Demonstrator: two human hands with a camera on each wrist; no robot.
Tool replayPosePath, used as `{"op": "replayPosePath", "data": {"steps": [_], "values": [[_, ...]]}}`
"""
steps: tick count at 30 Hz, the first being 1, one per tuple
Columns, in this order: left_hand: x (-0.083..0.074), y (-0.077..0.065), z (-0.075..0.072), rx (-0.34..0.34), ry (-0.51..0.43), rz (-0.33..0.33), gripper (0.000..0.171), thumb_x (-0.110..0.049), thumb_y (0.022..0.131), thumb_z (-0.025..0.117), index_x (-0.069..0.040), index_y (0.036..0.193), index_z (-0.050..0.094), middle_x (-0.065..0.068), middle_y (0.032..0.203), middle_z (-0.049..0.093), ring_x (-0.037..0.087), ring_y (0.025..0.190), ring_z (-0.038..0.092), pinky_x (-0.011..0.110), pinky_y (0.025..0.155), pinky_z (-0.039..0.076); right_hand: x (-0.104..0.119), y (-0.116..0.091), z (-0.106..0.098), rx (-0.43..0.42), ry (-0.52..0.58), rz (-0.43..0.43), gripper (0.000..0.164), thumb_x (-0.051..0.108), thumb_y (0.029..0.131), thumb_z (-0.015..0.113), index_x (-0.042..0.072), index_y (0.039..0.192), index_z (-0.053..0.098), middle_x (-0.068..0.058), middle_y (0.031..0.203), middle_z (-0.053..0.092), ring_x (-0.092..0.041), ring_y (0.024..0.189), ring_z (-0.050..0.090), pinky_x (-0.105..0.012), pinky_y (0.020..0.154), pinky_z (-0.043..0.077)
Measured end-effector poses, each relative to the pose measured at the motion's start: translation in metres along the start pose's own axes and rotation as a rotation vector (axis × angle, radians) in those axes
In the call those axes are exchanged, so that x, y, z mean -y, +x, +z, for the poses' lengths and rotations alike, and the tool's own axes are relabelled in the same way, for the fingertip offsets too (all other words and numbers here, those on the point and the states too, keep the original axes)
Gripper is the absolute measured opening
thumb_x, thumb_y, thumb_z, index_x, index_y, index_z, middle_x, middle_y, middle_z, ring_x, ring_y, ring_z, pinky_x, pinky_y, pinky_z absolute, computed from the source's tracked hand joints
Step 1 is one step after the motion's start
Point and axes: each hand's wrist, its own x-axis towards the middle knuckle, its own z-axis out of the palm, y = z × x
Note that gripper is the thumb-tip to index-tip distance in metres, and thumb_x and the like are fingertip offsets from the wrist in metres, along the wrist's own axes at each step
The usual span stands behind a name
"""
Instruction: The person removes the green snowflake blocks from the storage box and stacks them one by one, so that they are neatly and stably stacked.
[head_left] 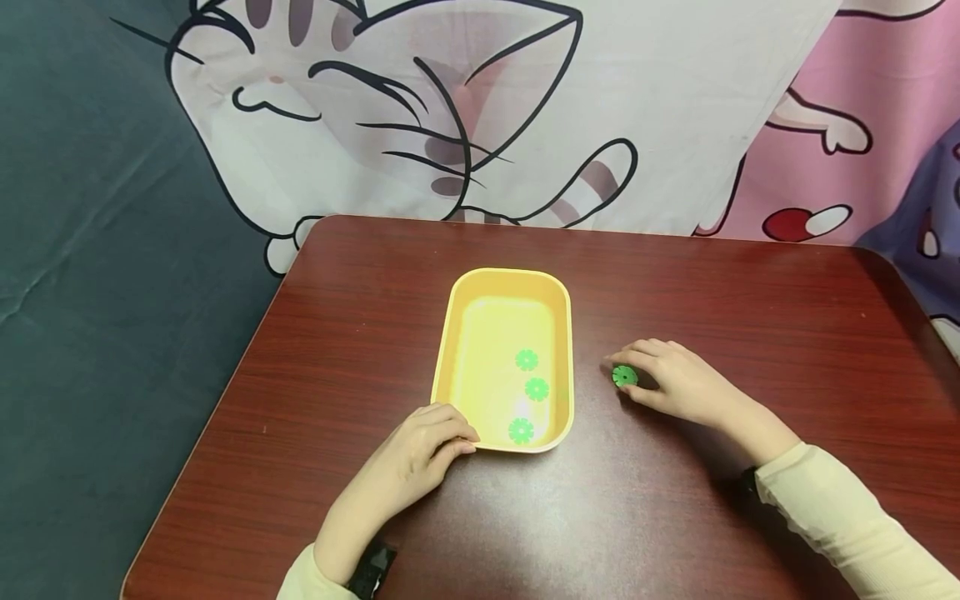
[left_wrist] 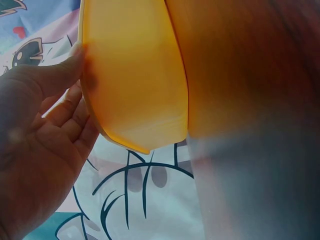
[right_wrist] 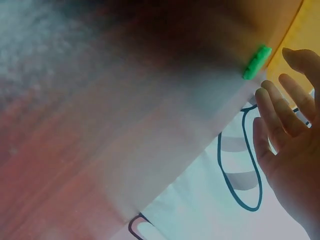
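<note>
A yellow tray [head_left: 491, 333] lies on the table, with three green notched discs [head_left: 527, 360] on its floor. At its near-left corner my left hand [head_left: 412, 454] grips the rim; the left wrist view has the thumb [left_wrist: 67, 67] against the tray wall [left_wrist: 135, 75] and curled fingers below. To the tray's right, my right hand [head_left: 686, 387] reaches around another green disc [head_left: 625, 376] with thumb and fingers spread. From the right wrist the same green disc [right_wrist: 257, 62] appears edge-on, slightly apart from the fingertips of the right hand [right_wrist: 292, 125].
The reddish-brown wooden table [head_left: 300, 358] has rounded far corners. Behind it hangs a white and pink cartoon cloth [head_left: 675, 100]. A dark green surface [head_left: 112, 333] lies beyond the table's left edge. A black band [head_left: 372, 568] is on the left wrist.
</note>
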Motion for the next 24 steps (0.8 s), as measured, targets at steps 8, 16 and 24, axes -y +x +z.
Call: {"op": "replayPosePath", "data": {"steps": [8, 16, 24], "values": [[-0.001, 0.0, -0.001, 0.002, -0.004, -0.004, 0.004, -0.011, 0.083, 0.069, -0.013, 0.086, 0.067, -0.007, 0.084, 0.062, 0.005, 0.079, 0.054, 0.019, 0.072, 0.045, 0.004, 0.004, -0.008, -0.003, 0.021, -0.004, 0.037, 0.024, 0.08, 0.072, 0.011, 0.114, 0.065, 0.001, 0.107, 0.063, -0.018, 0.098, 0.058, -0.041, 0.083, 0.045], [-0.003, -0.005, 0.0, 0.013, -0.018, -0.018, 0.004, -0.011, 0.083, 0.068, -0.013, 0.086, 0.067, -0.007, 0.085, 0.062, 0.005, 0.079, 0.054, 0.021, 0.073, 0.046, 0.016, 0.014, -0.013, -0.09, 0.086, -0.075, 0.039, 0.017, 0.08, 0.073, 0.01, 0.117, 0.062, 0.0, 0.108, 0.062, -0.013, 0.1, 0.057, -0.032, 0.084, 0.046], [-0.002, -0.005, -0.002, 0.01, 0.004, -0.015, 0.005, -0.01, 0.082, 0.069, -0.013, 0.086, 0.067, -0.006, 0.085, 0.062, 0.005, 0.078, 0.054, 0.023, 0.073, 0.046, 0.034, 0.044, -0.016, -0.104, 0.095, -0.145, 0.034, 0.019, 0.083, 0.069, 0.013, 0.116, 0.063, 0.002, 0.109, 0.061, -0.015, 0.101, 0.057, -0.034, 0.087, 0.045]]}}
